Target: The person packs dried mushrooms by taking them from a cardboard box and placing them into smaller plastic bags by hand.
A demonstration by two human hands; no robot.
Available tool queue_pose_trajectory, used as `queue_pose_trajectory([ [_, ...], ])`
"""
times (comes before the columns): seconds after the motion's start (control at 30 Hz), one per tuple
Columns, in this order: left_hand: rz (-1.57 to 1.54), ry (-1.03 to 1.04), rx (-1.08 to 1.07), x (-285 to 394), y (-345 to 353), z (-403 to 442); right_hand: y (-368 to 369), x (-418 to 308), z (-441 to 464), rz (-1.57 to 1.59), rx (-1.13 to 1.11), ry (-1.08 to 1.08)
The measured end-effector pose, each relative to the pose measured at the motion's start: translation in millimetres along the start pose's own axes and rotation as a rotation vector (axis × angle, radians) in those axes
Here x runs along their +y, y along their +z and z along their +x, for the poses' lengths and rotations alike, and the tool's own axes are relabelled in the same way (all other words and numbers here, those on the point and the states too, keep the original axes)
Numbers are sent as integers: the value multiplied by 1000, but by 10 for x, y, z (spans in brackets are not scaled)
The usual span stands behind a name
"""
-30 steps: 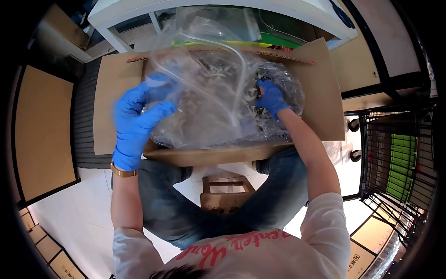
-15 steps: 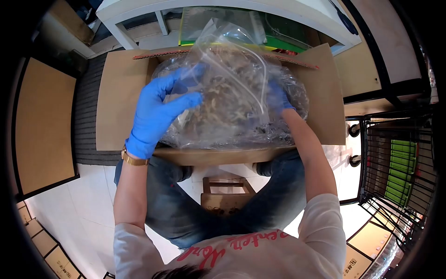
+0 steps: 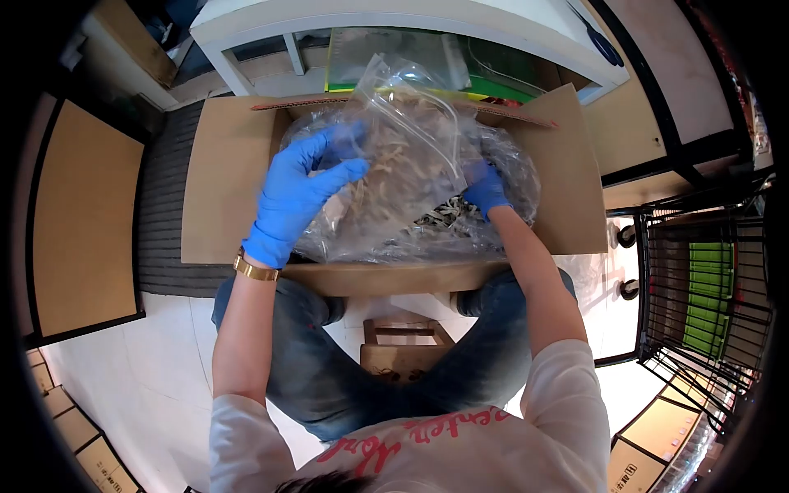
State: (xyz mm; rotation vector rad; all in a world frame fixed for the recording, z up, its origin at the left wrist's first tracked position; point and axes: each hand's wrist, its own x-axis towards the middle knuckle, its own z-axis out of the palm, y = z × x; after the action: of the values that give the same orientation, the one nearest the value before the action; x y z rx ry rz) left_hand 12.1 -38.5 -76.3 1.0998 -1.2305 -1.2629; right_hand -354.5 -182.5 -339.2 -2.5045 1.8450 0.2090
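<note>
A clear zip-lock bag (image 3: 411, 140) stands up over an open cardboard box (image 3: 222, 181), its zip strip slanting down to the right. My left hand (image 3: 300, 185), in a blue glove, holds the bag's left side, thumb in front and fingers behind the plastic. At the bag's right edge, my right hand (image 3: 488, 191), also gloved, is curled, with its fingertips hidden by plastic. A large clear plastic liner (image 3: 514, 156) fills the box. Pale and dark dried strips (image 3: 444, 215) show in it, below the zip-lock bag; their kind I cannot make out.
The box rests across my knees, above a small wooden stool (image 3: 403, 357). Behind it is a white table (image 3: 394, 16) with scissors (image 3: 604, 45) on its right end. A black wire cart (image 3: 699, 279) with a green crate stands on the right, a wooden panel (image 3: 86, 222) on the left.
My right hand has drawn slightly left and shows more clearly at the bag's edge. The bag has shifted a little, exposing dark strips beneath. My left hand keeps its grip.
</note>
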Motion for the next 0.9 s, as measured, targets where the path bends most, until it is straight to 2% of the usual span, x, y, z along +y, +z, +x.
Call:
queue_pose_trajectory([
  [0.1, 48, -3, 11, 32, -52, -55, 21, -34, 81, -28, -98, 29],
  [0.3, -20, 34, 22, 84, -141, -75, 241, 141, 146, 13, 130, -115],
  [0.33, -13, 46, 13, 111, -138, -74, 540, 316, 280, 309, 112, -73],
  [0.4, -8, 56, 9, 134, -141, -72, 476, 278, 283, 602, 86, -31],
  [0.43, 0, 51, 14, 136, -143, -68, 12, 70, 134, 329, 61, -25],
  [0.5, 0, 43, 26, 112, -154, -63, -427, -110, 12, 51, 32, -24],
  [0.6, -27, 52, 8, 71, -162, -40, -596, -151, -23, -15, -26, -78],
  [0.63, -3, 44, 16, 62, -161, -33, -659, -215, -26, 112, -88, 33],
  [0.7, 24, 34, 22, 58, -163, -15, -606, -207, 7, 243, -151, 145],
  [0.77, 11, 36, 16, 57, -158, 15, -204, 28, 170, -22, -47, -22],
  [0.9, 31, 29, 38, 27, -150, 65, 497, 396, 496, -79, 36, -169],
])
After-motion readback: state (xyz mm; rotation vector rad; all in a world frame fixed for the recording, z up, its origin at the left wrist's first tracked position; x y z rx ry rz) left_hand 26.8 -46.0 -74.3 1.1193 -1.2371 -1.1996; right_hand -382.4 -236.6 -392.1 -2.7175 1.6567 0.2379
